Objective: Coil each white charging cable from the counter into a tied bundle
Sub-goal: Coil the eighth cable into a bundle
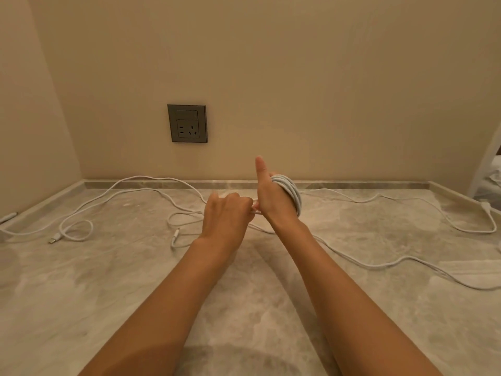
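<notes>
The bench [244, 308] is big and grey like stone, and long white cables lie on it. The left cable [108, 191] loops across the far left side. The right cable [406, 258] snakes from near the arms out to the right edge.

The right grip [271, 198] stands up in the middle, over the far part of the bench, with its thumb pointing straight up. I cannot tell if its fingers are spread or bent, because they hide behind the hand. A coil [291, 194] of white cable goes round and round this grip, like thread on a spool.

The left grip [227, 215] is just to the left of it, very close. It pinches the free strand [256, 212] with bent fingers, low down by the right wrist. The strand runs sideways from the pinch to the coil. So the left grip is the one to carry it. I think the next wrap must go up and around the right grip.

A small plug end [175, 236] lies on the bench, to the left of the left arm.
</notes>
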The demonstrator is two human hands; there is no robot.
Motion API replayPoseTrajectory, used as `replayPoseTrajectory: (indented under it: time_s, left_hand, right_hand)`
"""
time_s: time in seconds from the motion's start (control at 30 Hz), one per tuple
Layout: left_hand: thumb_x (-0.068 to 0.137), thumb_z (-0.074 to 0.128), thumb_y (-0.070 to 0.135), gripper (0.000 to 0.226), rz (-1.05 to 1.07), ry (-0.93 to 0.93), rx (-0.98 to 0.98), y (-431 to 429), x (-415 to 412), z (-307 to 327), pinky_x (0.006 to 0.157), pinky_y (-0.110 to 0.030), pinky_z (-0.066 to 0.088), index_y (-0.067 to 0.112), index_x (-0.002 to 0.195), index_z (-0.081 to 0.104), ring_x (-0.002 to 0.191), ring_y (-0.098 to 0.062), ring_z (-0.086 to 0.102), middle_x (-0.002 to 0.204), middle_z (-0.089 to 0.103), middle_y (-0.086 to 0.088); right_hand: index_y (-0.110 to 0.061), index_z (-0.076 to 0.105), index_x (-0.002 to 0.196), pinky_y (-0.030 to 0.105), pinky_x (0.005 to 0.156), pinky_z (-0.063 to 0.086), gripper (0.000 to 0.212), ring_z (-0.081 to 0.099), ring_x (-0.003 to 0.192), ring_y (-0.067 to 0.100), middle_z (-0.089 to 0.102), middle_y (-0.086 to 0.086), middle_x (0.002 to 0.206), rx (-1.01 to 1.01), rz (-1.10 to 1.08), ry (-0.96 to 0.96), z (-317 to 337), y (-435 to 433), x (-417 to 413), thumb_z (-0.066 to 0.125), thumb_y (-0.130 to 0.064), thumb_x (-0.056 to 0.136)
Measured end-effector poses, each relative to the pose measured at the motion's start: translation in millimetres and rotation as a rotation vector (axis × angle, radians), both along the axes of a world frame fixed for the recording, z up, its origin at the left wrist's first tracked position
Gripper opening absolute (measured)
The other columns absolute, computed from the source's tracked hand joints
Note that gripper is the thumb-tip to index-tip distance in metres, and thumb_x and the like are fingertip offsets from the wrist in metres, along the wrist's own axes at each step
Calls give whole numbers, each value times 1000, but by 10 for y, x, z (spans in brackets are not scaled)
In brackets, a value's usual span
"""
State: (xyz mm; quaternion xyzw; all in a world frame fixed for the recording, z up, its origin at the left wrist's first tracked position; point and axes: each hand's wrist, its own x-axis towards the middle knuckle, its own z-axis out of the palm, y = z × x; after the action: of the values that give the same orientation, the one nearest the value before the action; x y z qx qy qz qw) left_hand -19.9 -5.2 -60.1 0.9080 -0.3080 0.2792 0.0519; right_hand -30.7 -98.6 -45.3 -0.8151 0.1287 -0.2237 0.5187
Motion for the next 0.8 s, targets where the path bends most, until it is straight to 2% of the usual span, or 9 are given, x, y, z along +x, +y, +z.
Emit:
replayPoseTrajectory:
  time_s: [0.03, 0.1, 0.17, 0.23, 0.4, 0.5, 0.57, 0.67, 0.8]
  left_hand:
    - [94, 47, 29, 23, -106, 113, -6, 39, 46, -12, 70, -29, 30, 13, 99, 63, 93, -26, 59, 99, 64, -8]
    - [91, 55, 29, 25, -313, 362, -46, 123, 107, 10, 66, -30, 38, 6, 89, 65, 78, -22, 62, 88, 68, -13]
    - [91, 56, 25, 31, -388, 491, -123, 200, 147, -4, 59, -20, 39, 3, 68, 61, 54, -2, 55, 68, 68, -15]
    - [94, 50, 25, 39, -351, 557, -208, 197, 151, -14, 52, -13, 36, 12, 57, 51, 42, 2, 51, 57, 65, -9]
    - [99, 37, 23, 31, -207, 824, -473, 215, 57, -22, 42, -23, 46, 17, 74, 54, 39, -22, 59, 77, 67, -13]
    - [99, 32, 20, 38, -104, 934, -645, 201, 53, 38, 43, -26, 49, 5, 68, 48, 43, -31, 60, 75, 63, -20]
    - [95, 28, 9, 24, -12, 1031, -771, 176, 56, 70, 41, -26, 48, -2, 89, 49, 41, -32, 60, 69, 62, -21]
    - [92, 22, 2, 38, 59, 1159, -1001, 228, 102, 81, 39, -29, 51, -10, 126, 34, 34, -27, 59, 56, 64, -19]
    - [92, 17, 0, 44, 76, 1165, -1309, 283, 200, 77, 31, -31, 47, -7, 133, 30, 29, -24, 57, 39, 58, -13]
  right_hand:
    - [-10, 58, 103, 36, 96, 42, 77, 59, 107, 28, 57, 12, 94, -32, -26, 47, 2, -28, -20, 18, -74, 85]
    - [-7, 54, 73, 37, 92, 44, 77, 61, 101, 29, 60, 16, 87, -115, -66, 119, -29, -125, -88, 11, -69, 89]
    - [-10, 44, 55, 36, 75, 49, 77, 62, 75, 27, 54, 11, 65, -115, -49, 181, -70, -210, -138, 7, -69, 89]
    - [-10, 45, 55, 30, 56, 44, 80, 56, 53, 22, 52, 10, 55, -99, 28, 277, -89, -240, -168, 6, -71, 87]
    - [-2, 51, 52, 23, 43, 40, 93, 49, 33, 17, 52, 11, 40, -141, 263, 452, -93, -253, -219, 0, -72, 86]
    - [-6, 49, 40, 12, 32, 28, 95, 41, 24, 13, 46, 7, 33, -93, 449, 590, -26, -212, -286, -2, -71, 86]
    - [-7, 48, 40, 13, 33, 27, 95, 41, 28, 15, 48, 9, 37, -92, 503, 635, 0, -194, -285, -2, -76, 81]
    - [-5, 48, 45, 21, 40, 30, 97, 41, 36, 19, 50, 12, 43, -170, 567, 736, -32, -251, -283, -2, -83, 74]
    - [-6, 45, 35, 21, 39, 24, 96, 28, 32, 13, 46, 10, 38, -185, 713, 791, -67, -380, -333, 0, -82, 75]
